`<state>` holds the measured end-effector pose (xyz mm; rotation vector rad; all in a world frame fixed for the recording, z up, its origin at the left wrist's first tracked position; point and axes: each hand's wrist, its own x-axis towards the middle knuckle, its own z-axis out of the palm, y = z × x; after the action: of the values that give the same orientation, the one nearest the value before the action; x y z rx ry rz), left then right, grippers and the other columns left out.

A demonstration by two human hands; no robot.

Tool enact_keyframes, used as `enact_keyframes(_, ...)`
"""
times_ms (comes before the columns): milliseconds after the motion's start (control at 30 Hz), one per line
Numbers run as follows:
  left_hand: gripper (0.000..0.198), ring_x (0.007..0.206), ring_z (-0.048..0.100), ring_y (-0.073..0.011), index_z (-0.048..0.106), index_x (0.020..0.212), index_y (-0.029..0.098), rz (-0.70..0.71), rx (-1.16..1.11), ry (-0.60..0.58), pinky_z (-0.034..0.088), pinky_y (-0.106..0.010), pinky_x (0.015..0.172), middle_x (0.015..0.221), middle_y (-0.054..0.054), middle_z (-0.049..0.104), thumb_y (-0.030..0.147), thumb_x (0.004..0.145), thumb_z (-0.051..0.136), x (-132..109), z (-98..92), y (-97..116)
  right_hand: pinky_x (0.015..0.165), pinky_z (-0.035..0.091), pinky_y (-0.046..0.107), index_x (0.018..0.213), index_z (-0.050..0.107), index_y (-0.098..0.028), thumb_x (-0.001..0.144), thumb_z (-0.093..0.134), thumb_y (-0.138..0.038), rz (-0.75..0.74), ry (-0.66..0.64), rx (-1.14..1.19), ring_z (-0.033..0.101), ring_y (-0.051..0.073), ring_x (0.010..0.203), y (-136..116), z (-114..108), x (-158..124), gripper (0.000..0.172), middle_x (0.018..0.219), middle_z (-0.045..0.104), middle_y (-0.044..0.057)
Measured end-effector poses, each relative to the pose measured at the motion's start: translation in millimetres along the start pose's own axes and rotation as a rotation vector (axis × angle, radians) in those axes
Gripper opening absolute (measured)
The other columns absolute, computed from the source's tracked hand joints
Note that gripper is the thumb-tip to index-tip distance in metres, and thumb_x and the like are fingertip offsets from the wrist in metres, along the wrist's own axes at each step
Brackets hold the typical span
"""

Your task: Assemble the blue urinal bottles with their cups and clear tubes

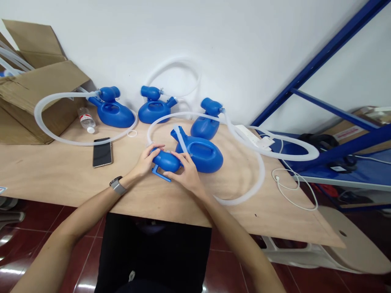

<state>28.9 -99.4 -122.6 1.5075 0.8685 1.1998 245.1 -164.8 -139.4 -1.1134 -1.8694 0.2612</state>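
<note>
Both hands grip a small blue plastic funnel piece [166, 161] on a wooden table [61, 175]. My left hand [146, 160] wraps its left end. My right hand [185, 171] closes over its right end, next to a large blue jug-shaped container [204, 152]. A clear hose [244, 191] loops from this container across the table. A blue bracket juts out beneath the piece.
Three more blue containers [114, 112] [154, 108] [207, 120] with clear hoses stand along the white wall. A phone [102, 151] and a small bottle [86, 120] lie left, beside a cardboard box [36, 97]. A white power strip [253, 136], a white cable [293, 187] and blue shelving [336, 118] are right.
</note>
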Motion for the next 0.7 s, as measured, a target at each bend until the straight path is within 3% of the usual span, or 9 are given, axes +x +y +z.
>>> enact_keyframes(100,0.039,0.099,0.073,-0.0277,0.078,0.096,0.017,0.026,0.196,0.066,0.056,-0.041,0.1,0.097,-0.009,0.079,0.054,0.092,0.066,14,-17.3,-3,0.115,0.055,0.056,0.155,0.061,-0.028,0.095,0.078,-0.063,-0.149,-0.033,-0.228,0.064,0.037,0.131,4,-5,-1,0.071,0.139,0.066,0.015)
enact_keyframes(200,0.035,0.096,0.073,-0.0274,0.076,0.095,0.018,-0.005,0.308,0.127,0.057,-0.04,0.097,0.094,-0.008,0.079,0.05,0.088,0.066,29,-44.0,-11,0.121,0.043,0.064,0.142,0.072,-0.028,0.101,0.072,-0.052,-0.142,0.13,-0.486,0.058,0.04,0.136,12,-12,-2,0.048,0.138,0.067,0.016)
enact_keyframes(300,0.033,0.099,0.072,-0.028,0.076,0.095,0.018,-0.036,0.419,0.217,0.056,-0.04,0.098,0.099,-0.009,0.079,0.048,0.086,0.064,43,-73.8,-19,0.122,0.037,0.069,0.139,0.074,-0.025,0.105,0.066,-0.044,-0.073,0.249,-0.665,0.053,0.042,0.14,22,-22,0,0.04,0.145,0.064,0.018)
enact_keyframes(533,0.035,0.107,0.072,-0.0305,0.078,0.102,0.018,-0.163,0.738,0.3,0.054,-0.04,0.105,0.109,-0.01,0.081,0.044,0.088,0.06,59,-137.0,-24,0.113,0.047,0.063,0.143,0.071,-0.019,0.111,0.047,-0.057,0.14,0.257,-0.72,0.054,0.043,0.139,51,-65,8,0.056,0.157,0.056,0.023)
enact_keyframes(700,0.035,0.114,0.071,-0.0317,0.077,0.111,0.015,-0.141,0.852,0.36,0.053,-0.042,0.109,0.119,-0.015,0.079,0.032,0.09,0.055,59,-156.1,-20,0.112,0.047,0.061,0.131,0.077,-0.016,0.11,0.031,-0.07,0.321,0.172,-0.627,0.063,0.041,0.123,86,-91,17,0.074,0.129,0.073,0.022)
